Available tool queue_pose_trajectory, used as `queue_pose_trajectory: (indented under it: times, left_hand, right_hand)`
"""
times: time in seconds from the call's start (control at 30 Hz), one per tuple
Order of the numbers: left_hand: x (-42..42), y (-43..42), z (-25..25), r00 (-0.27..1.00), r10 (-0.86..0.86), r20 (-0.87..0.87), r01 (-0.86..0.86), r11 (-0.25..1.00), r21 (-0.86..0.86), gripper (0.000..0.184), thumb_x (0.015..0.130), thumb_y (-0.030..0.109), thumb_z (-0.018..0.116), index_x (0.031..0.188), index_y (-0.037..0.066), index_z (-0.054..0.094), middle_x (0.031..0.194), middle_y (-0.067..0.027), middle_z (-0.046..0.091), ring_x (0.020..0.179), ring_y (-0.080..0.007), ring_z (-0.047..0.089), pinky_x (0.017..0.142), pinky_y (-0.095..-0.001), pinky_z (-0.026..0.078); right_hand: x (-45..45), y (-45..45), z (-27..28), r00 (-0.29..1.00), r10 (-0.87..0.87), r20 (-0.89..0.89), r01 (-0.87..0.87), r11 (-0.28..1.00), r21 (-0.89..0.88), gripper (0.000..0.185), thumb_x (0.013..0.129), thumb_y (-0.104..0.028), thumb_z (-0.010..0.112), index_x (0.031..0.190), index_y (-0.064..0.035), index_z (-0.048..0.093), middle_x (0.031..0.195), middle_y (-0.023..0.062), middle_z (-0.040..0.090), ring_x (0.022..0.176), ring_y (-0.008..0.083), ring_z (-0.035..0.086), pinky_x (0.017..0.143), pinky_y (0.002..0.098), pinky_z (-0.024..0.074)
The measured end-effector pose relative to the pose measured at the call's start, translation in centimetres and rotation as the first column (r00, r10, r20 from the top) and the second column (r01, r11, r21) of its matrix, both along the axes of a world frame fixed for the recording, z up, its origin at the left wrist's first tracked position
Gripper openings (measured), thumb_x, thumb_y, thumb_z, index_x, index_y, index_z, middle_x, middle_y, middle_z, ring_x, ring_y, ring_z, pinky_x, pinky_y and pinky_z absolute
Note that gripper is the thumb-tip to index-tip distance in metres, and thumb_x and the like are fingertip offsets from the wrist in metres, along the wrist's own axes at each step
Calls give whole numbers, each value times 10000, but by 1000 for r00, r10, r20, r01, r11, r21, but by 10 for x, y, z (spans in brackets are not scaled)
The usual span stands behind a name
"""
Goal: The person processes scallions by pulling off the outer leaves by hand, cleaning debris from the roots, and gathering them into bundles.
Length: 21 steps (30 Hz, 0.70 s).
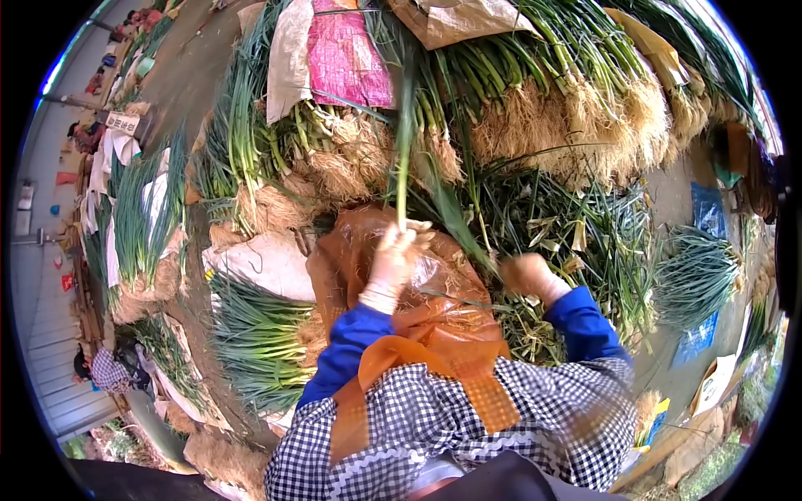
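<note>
My left hand (391, 264) is closed round the pale lower end of a green onion (403, 175), whose long green leaves point away from me. To the right, my right hand (528, 274) is closed and slightly blurred at the end of a long leaf (459, 224) that slants up to the left. Both hands are above an orange-brown plastic apron (443, 301) over my lap. A heap of loose green leaves (585, 242) lies under and beyond my right hand.
Rooted onion bundles (535, 125) line the far side, some under a pink sack (351, 58). A trimmed pile (259, 342) lies at left, another bunch (697, 275) at right. A person in a checked top (110, 371) is at the far left.
</note>
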<state>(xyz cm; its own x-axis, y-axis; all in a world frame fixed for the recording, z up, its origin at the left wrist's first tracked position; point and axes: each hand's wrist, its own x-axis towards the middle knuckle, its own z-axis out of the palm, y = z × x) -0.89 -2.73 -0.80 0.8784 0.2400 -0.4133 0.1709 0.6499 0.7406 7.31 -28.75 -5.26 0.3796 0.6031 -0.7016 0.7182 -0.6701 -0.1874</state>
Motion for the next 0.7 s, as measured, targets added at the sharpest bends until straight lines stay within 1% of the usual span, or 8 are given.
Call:
queue_pose_trajectory:
  times: [0.13,0.2,0.23,0.27,0.4,0.57,0.6,0.7]
  left_hand:
    - [2,37,0,981,6,192,61,938,-341,222,918,106,482,1124,40,528,710,-12,492,533,-50,432,483,-178,366]
    - [4,32,-6,974,21,226,66,925,-374,185,921,176,502,1054,57,551,653,12,468,484,-53,400,451,-185,351]
    - [4,26,-7,982,23,189,65,892,-446,171,919,207,512,1005,66,556,628,22,456,471,-57,395,435,-193,344]
    - [5,19,-8,987,27,156,58,856,-513,171,916,238,522,955,75,560,604,31,443,458,-61,390,418,-201,337]
    - [2,-8,-2,998,32,-55,-35,998,-52,165,886,226,582,891,74,519,712,1,512,603,-102,519,525,-220,463]
    - [-13,-62,-31,950,-283,-129,281,959,-31,147,817,6,620,938,20,538,927,-46,584,812,-95,559,689,-216,474]
    - [-12,-72,-37,962,-269,-38,269,963,11,121,836,17,595,945,23,541,929,-71,600,806,-117,583,665,-239,499]
    - [-15,-59,-28,991,-40,-127,3,960,-280,91,869,38,543,957,18,553,904,-106,617,753,-174,615,607,-264,540]
  right_hand:
    - [4,-26,-13,847,-28,-531,-150,945,-290,248,817,-243,516,943,-98,673,978,94,660,890,233,624,785,416,488]
    - [30,11,-31,997,-60,-52,57,997,-57,331,839,-354,513,878,-64,668,837,143,663,732,286,639,681,397,512]
    - [33,14,-48,883,-467,38,407,805,431,363,834,-402,528,879,-68,662,846,169,655,752,326,632,673,399,511]
    - [41,31,-56,832,-542,119,471,803,366,398,811,-452,550,905,-82,661,841,173,652,774,345,625,682,410,503]
    - [36,58,-54,758,-605,-244,604,511,612,321,807,-359,621,951,-76,658,805,147,656,742,268,641,664,346,501]
    - [14,90,26,221,-317,-922,962,-87,260,180,830,-175,652,773,-9,613,632,24,561,606,67,486,541,242,427]
    - [12,92,25,627,-544,-558,726,148,672,181,822,-183,658,736,-32,606,579,52,532,530,102,477,499,253,421]
    - [-3,83,47,872,-394,-291,445,388,807,209,845,-223,621,721,-55,614,606,99,578,499,187,538,487,299,446]
